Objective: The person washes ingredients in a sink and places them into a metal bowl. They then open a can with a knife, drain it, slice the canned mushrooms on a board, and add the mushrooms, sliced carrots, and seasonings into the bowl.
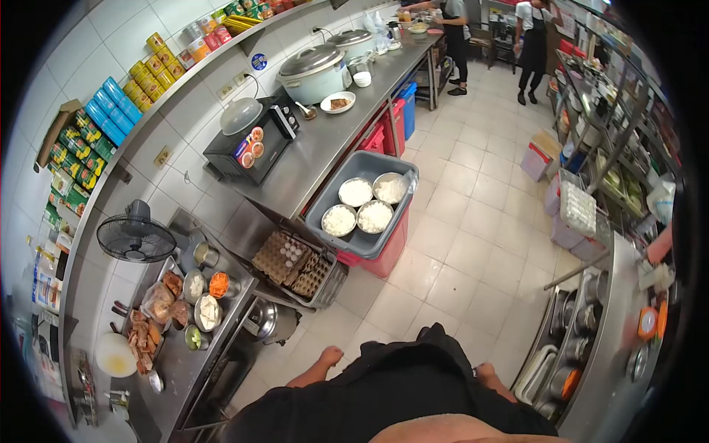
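Observation:
My left hand [330, 356] hangs beside my dark apron [413, 376], its fingers curled in with nothing visible in them. On the other side hangs my right hand [485, 371], which also looks loosely closed and holds nothing I can see. Ahead of me, a grey tub [323, 193] sits on top of a red bin [391, 251]. Several round bowls of white rice [356, 192] stand in that tub. Neither hand touches the tub or the counters.
On the left are a counter with meat [142, 340] and bowls, egg trays [284, 262], a microwave [255, 144] and a rice cooker [314, 74]. A steel counter [613, 317] and racks line the right. Two people [532, 44] stand at the far end of the tiled floor [436, 273].

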{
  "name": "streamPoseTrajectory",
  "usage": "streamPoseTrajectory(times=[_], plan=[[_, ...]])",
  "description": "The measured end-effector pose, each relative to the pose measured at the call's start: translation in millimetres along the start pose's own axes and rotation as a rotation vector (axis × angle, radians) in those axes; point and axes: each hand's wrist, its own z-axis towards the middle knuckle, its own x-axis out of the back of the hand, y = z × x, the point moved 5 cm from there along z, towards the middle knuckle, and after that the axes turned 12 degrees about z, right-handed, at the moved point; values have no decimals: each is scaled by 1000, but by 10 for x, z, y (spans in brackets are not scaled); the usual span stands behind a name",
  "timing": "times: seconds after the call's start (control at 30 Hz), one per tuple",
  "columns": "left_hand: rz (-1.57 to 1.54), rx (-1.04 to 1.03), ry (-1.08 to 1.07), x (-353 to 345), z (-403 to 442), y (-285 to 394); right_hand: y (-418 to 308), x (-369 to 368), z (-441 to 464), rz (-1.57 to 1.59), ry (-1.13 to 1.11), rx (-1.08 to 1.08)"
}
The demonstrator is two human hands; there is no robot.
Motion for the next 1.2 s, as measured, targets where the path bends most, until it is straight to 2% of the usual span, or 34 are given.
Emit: streamPoseTrajectory(times=[0.07,0.1,0.13,0.17,0.23,0.3,0.37,0.47,0.53,0.6,0.63,0.67,0.73,0.83,0.93,1.0,1.03,1.17,1.2], plan=[[-29,-110,128,247,385,455,-367,319,897,-163,13,72],[-145,-113,173,390,494,705,-764,474,1210,-280,-3,188],[-264,-120,217,501,592,1006,-1131,607,1581,-303,74,293],[-301,-128,216,597,662,1334,-1560,730,1892,-332,218,531],[-370,-153,224,797,792,1951,-2771,935,1865,-264,306,681],[-324,-230,197,890,1119,2425,-3871,1056,1565,-5,351,879],[-273,-267,164,1036,1295,2954,-4697,1082,1638,40,181,884],[-229,-381,127,1298,1603,3735,-5414,1134,1743,134,109,853],[-302,-432,73,1480,1773,4272,-5504,1212,2139,-13,148,894],[-260,-549,167,1783,1885,4789,-5280,1378,2548,-208,204,919],[-242,-610,214,1951,1981,5075,-4977,1484,2878,-236,199,750],[-313,-625,181,2068,2085,5316,-4624,1621,3182,-355,46,528],[-317,-717,180,2356,2310,5806,-4222,2057,3029,-419,47,348],[-297,-761,160,2730,2712,6470,-4077,2516,2954,-277,92,150],[-298,-669,156,3377,2790,7042,-4318,2762,3015,-136,129,67],[-355,-735,241,3586,3123,7294,-4559,2867,3166,-90,135,63],[-388,-762,287,3647,3297,7390,-4699,2917,3281,-80,132,70],[-373,-657,333,3971,3706,7630,-5374,3202,3851,-118,91,151],[-368,-623,401,4042,3735,7682,-5584,3352,4021,-130,86,177]])
